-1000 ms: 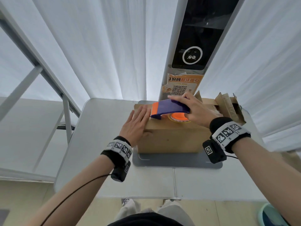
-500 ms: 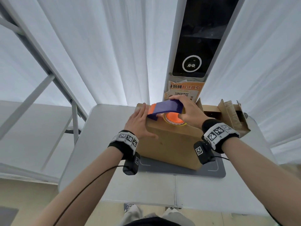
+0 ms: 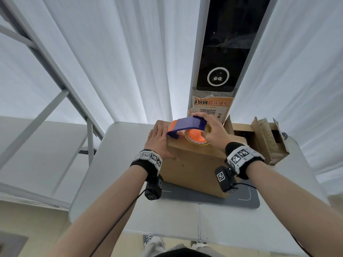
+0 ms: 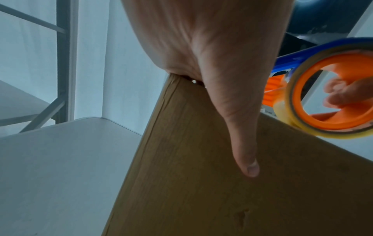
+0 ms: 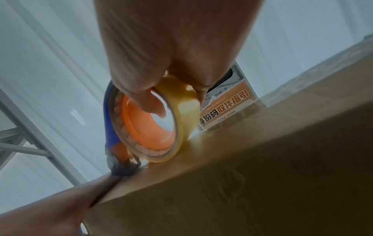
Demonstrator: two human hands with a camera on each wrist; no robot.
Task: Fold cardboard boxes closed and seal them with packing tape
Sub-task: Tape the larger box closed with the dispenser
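The right hand [image 3: 213, 131] grips a blue-and-orange tape dispenser [image 3: 187, 125] atop the brown cardboard box [image 3: 194, 164] — the left hand [image 3: 157, 141], fingers flat, presses its nine-o'clock edge.

Head looks down; wrist views close, sharing the box [image 3: 193, 164].

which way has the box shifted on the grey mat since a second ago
Yes. The box has turned on the grey mat: its near bottom edge, earlier parallel to the mat's front edge, now slants, right corner nearer it.
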